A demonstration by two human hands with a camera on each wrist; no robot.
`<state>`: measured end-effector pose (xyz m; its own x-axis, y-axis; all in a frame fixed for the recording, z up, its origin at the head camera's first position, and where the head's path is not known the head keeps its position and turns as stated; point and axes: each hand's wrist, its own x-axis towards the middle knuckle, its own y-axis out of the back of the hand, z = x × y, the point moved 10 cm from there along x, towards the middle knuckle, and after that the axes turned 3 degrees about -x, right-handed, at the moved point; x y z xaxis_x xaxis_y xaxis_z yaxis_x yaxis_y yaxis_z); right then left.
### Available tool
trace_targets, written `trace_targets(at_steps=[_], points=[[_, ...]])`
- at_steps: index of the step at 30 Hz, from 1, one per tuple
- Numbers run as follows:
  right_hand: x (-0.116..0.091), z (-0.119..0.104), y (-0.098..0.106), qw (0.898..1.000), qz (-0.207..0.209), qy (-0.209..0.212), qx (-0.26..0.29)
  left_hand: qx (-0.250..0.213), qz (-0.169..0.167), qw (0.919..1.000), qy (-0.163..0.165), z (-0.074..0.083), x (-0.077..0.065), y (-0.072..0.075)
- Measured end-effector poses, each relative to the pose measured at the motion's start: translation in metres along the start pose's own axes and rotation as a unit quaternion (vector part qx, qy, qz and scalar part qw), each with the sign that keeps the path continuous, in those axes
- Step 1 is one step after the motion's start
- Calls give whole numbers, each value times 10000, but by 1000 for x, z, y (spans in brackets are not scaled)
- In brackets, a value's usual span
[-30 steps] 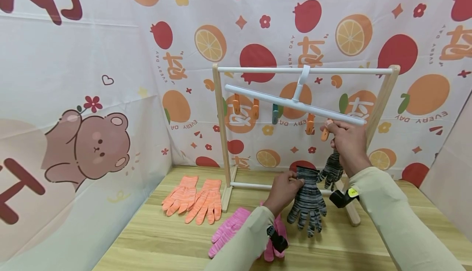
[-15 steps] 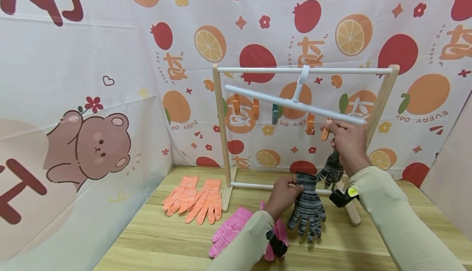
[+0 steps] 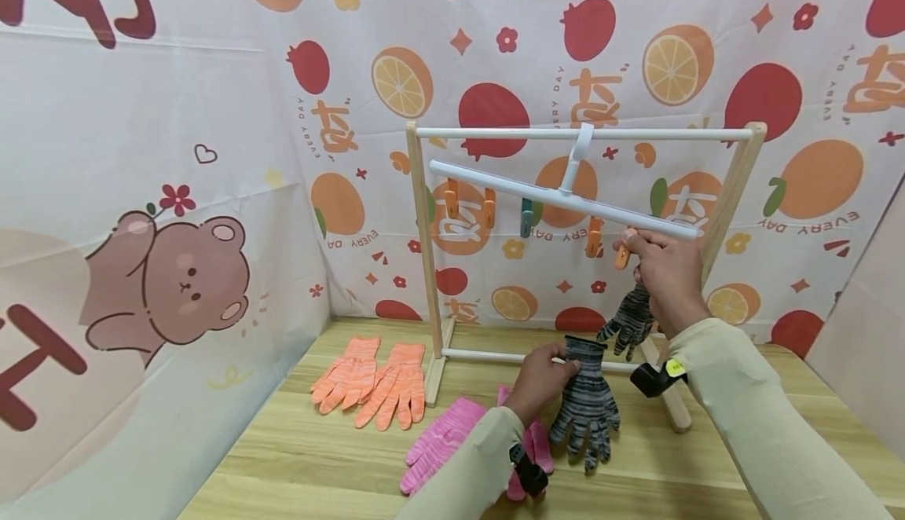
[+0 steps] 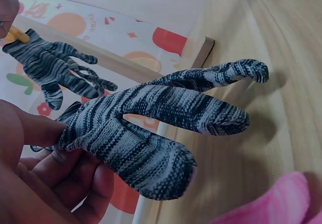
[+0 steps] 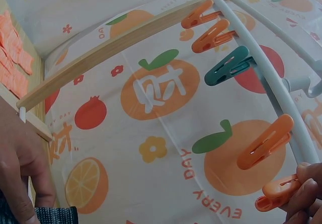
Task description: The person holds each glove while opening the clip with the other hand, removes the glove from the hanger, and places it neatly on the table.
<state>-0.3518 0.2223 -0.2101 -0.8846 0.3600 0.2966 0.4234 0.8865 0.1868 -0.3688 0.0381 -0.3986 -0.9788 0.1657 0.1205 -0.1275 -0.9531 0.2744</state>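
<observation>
My left hand (image 3: 543, 381) pinches a grey-and-black striped knit glove (image 3: 587, 410) near its cuff. The glove hangs fingers down over the table; in the left wrist view its striped fingers (image 4: 181, 108) spread away from the hand. Up at the low right end of the white hanger (image 3: 566, 198), my right hand (image 3: 668, 276) pinches an orange clothespin (image 5: 279, 191), with no cloth in it. A matching striped glove (image 4: 60, 65) hangs just below the right hand, an orange clip (image 4: 19, 34) at its cuff; the head view hides that clip behind the hand.
The tilted hanger hooks over the top bar of a wood-and-white rack (image 3: 509, 135). It carries other orange clothespins (image 3: 594, 237) and a teal one (image 3: 526, 217). Orange gloves (image 3: 378, 382) lie left of the rack; pink gloves (image 3: 445, 441) lie partly under the left forearm.
My left hand has come down a little with the striped glove. The hanging glove has swung slightly left. The right hand keeps its place on the clothespin.
</observation>
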Motion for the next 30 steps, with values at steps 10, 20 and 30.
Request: trace_targets(at_steps=[10,20,30], points=[[-2,-2,0,10000,-4,28,-10,33,-135,9999,62,-6,-2,-3],[-2,1,-1,9999,-30,-49,-87,486,-132,9987,86,-11,-2,-1],[-1,2,0,9998,-29,-58,-193,604,-227,9978,151,-17,-3,-1]])
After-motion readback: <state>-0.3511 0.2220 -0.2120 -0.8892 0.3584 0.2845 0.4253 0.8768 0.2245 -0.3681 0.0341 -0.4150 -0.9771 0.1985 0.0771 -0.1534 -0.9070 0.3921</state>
